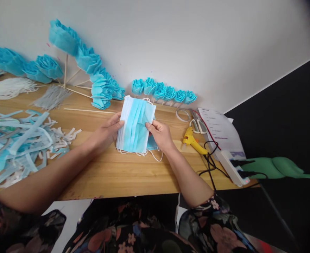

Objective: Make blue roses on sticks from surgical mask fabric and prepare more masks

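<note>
A stack of pleated blue face masks [135, 124] is held upright over the middle of the wooden table, its white ear loops hanging at the bottom and showing at the top. My left hand [112, 129] grips the stack's left edge, thumb in front and fingers behind. At the right edge, my right hand [160, 133] pinches the stack between thumb and fingers. Another blue piece [152, 142] shows behind the stack near my right hand; its shape is partly hidden.
Blue flowers [160, 90] line the wall, larger ones [88, 59] at left. Cut strips [25, 140] are heaped on the table [112, 179] at left. A yellow glue gun [194, 140], scissors [198, 126], tape roll [182, 115] and power strip [232, 168] are at right.
</note>
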Tool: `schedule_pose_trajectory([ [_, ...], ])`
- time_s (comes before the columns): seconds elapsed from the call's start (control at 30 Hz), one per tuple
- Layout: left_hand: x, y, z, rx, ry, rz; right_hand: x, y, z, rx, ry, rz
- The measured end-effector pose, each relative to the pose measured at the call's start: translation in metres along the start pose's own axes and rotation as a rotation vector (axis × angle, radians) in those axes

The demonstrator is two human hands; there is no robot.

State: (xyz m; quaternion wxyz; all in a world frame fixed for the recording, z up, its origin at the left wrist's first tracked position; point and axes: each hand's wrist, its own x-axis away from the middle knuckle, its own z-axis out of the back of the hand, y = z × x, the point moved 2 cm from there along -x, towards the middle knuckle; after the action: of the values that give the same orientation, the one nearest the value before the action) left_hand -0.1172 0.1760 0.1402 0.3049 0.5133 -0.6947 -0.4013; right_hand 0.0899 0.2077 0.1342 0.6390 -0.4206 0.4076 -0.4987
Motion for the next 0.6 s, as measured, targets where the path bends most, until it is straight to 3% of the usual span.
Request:
schedule_pose_trajectory([
  [0.17,-0.002,0.001,0.006,0.004,0.076,0.001,-0.004,0.003,0.009,-0.066,0.143,0.009],
  [0.37,-0.003,0.007,0.011,-0.058,0.209,-0.03,-0.012,-0.003,0.027,-0.493,0.309,-0.015],
  [0.6,-0.007,0.009,0.021,0.002,0.32,-0.043,-0.026,0.008,0.058,-0.764,0.478,0.018],
])
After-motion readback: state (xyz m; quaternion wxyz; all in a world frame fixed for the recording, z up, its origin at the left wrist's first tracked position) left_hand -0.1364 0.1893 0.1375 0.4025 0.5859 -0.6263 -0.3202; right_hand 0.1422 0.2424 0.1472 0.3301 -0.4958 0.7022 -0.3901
